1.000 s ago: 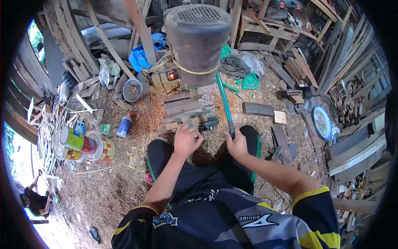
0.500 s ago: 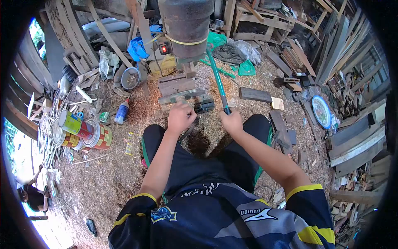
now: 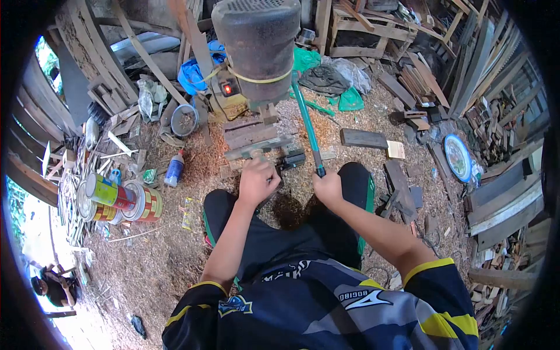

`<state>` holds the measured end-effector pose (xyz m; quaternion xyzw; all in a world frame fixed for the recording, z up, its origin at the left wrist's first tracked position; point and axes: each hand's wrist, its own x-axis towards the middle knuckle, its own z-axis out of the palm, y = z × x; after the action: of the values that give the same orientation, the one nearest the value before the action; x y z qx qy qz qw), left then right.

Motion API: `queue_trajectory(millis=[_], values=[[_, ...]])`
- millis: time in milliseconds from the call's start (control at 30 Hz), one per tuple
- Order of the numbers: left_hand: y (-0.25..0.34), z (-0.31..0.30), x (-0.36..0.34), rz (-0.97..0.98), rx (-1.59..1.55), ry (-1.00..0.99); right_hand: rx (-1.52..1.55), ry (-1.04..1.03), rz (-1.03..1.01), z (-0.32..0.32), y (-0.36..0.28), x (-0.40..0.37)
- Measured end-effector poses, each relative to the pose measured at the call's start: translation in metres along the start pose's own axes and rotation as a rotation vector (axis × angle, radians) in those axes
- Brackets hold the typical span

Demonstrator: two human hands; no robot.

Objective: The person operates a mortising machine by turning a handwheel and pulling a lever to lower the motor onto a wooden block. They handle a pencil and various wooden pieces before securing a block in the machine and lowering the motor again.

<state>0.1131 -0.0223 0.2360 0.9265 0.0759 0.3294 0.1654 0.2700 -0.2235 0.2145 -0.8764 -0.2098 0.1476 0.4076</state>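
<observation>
A drill press [image 3: 256, 52] with a dark motor housing stands in front of me, its lower parts partly hidden. My right hand [image 3: 328, 189] is wrapped around the dark end of a long green lever [image 3: 307, 119] that slants down from the machine's right side. My left hand [image 3: 256, 182] is closed at the near edge of a grey wooden strip [image 3: 259, 147] under the machine. What its fingers grip is hidden. Just right of that hand lies a black metal piece [image 3: 293, 160], seemingly part of a vise. A wood block [image 3: 245, 131] sits behind the strip.
Shavings cover the ground. At left are stacked paint cans [image 3: 111, 193], a blue bottle [image 3: 174, 170] and a bucket [image 3: 185, 119]. Right of the lever lie a dark plank [image 3: 363, 139] and a round tray [image 3: 458, 157]. Another person [image 3: 55, 286] sits at far left.
The view has shifted a little, so the machine appears lower and larger. Both hands keep their places on the lever and by the wooden strip. The other person shows more fully.
</observation>
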Motion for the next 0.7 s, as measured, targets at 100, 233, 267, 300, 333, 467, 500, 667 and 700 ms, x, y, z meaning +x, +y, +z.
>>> queue_trajectory(millis=[100,233,267,300,333,467,500,667,700], values=[[0.002,-0.004,0.003,-0.017,-0.021,-0.006,0.018,0.031,-0.033,0.02,0.013,0.011],[0.002,-0.001,0.002,-0.029,-0.007,-0.002,0.041,0.012,0.009,0.039,0.029,0.023],[0.002,-0.001,0.0,-0.03,-0.008,-0.004,0.04,0.012,0.012,0.041,0.033,0.024],[0.004,-0.003,0.0,-0.034,-0.018,-0.016,-0.006,0.02,0.013,0.042,0.034,0.022],[0.005,-0.004,0.002,-0.035,-0.026,-0.023,-0.05,0.032,0.008,0.043,0.034,0.023],[0.003,0.0,-0.002,-0.021,-0.021,0.018,-0.062,0.027,0.039,0.035,0.023,0.017],[0.005,0.0,-0.002,-0.022,-0.035,0.037,-0.062,0.028,0.044,0.035,0.025,0.016],[0.003,0.002,-0.006,-0.04,-0.006,0.004,0.105,-0.052,0.082,0.038,0.039,0.024],[0.002,0.003,-0.006,-0.029,-0.005,0.018,0.108,-0.049,0.083,0.019,0.021,0.016]])
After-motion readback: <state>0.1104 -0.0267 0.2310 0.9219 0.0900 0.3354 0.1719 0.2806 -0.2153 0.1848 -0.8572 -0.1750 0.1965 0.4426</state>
